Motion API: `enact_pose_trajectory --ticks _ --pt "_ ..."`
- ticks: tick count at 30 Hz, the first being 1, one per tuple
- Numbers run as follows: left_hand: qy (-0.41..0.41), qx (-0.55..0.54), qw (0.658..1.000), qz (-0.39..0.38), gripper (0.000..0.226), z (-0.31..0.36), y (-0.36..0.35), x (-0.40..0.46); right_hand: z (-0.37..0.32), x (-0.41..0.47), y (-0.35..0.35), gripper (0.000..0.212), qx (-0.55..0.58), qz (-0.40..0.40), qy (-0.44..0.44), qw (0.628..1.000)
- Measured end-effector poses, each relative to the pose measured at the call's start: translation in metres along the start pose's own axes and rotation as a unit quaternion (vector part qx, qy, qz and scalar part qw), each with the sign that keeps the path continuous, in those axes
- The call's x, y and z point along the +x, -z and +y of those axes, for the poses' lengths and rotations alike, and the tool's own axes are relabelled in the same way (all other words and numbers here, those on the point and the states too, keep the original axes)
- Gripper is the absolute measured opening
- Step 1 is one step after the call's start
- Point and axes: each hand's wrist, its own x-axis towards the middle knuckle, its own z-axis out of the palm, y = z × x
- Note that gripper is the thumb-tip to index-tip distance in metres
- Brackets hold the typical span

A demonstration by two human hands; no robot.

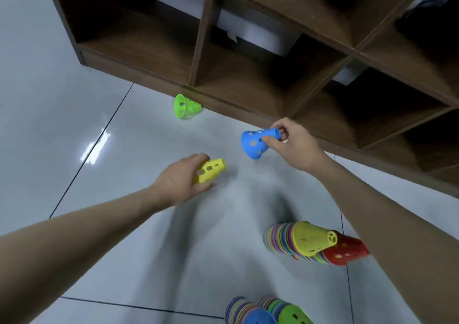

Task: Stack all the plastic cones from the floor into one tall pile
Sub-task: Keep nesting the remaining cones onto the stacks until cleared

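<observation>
We hold a yellow cone (210, 171) in our left hand (182, 178) and a blue cone (259, 142) by its tip in our right hand (293, 141), ready to nest them.

Open floor (74, 130) left; shelf unit (248, 50) blocks ahead; cone stacks (298, 241) crowd near right, seemingly leaning.

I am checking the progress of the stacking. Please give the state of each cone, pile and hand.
left hand: grips yellow cone
yellow cone: held, tilted
right hand: pinches blue cone's narrow end
blue cone: held, on its side
green cone: loose, lying beside shelf unit
yellow-topped pile: stacked, leaning
red-topped pile: stacked
</observation>
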Motion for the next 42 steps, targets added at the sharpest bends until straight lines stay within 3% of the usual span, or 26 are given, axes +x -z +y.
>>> enact_pose_trajectory --ticks 4,7,12,16,21,26,36,42 --pt "-0.010 -0.148 0.988 0.045 0.037 0.088 -0.019 0.011 0.028 -0.072 0.078 0.016 -0.010 0.075 -0.019 0.997" --pt "-0.079 -0.157 0.983 0.060 0.042 0.133 -0.032 0.014 0.047 -0.130 0.123 0.012 -0.032 0.117 -0.039 0.992" --pt "-0.127 -0.181 0.975 0.038 0.053 0.184 -0.054 0.005 0.076 -0.200 0.159 0.008 -0.073 0.131 -0.087 0.985" --pt "-0.186 -0.146 0.972 0.005 0.055 0.202 -0.069 0.003 0.101 -0.231 0.143 0.013 -0.056 0.102 -0.078 0.990" --pt "-0.198 -0.132 0.971 -0.031 0.054 0.208 -0.087 -0.002 0.131 -0.248 0.103 0.020 -0.034 0.103 -0.075 0.991" --pt "-0.187 -0.131 0.971 -0.070 0.059 0.209 -0.103 -0.001 0.155 -0.247 0.077 0.022 -0.070 0.065 -0.078 0.992" --pt "-0.192 -0.125 0.969 -0.092 0.051 0.207 -0.116 0.009 0.156 -0.220 0.052 0.029 -0.023 0.059 -0.099 0.993" --pt "-0.181 -0.025 0.971 -0.155 0.052 0.190 -0.127 0.011 0.153 -0.212 0.058 0.024 -0.007 0.035 -0.118 0.992"
